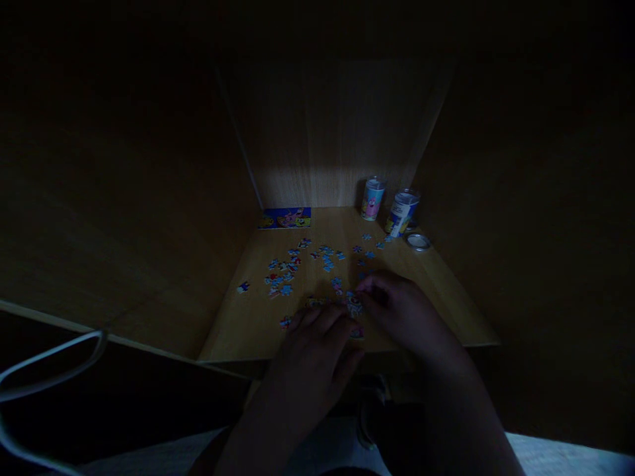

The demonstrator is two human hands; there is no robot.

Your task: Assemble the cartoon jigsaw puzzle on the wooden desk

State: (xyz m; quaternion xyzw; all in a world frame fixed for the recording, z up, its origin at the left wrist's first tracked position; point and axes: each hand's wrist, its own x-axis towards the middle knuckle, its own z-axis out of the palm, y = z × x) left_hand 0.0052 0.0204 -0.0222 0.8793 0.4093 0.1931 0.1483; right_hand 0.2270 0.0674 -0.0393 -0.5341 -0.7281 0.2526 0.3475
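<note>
Several small jigsaw pieces [292, 264] lie scattered over a wooden desk top [258, 317] in dim light. My left hand [310, 357] rests near the front edge with its fingers stretched flat beside a few pieces. My right hand [401, 307] is curled, its fingertips pinched on a puzzle piece [354, 303] just right of the left fingertips. Another piece [357, 332] lies between the two hands.
A picture card [286, 217] lies at the back left of the desk. Two printed tins [372, 198] [403, 211] stand at the back right, with a round lid [418, 242] beside them. Wooden walls close in both sides. A white cable [49, 370] hangs at the lower left.
</note>
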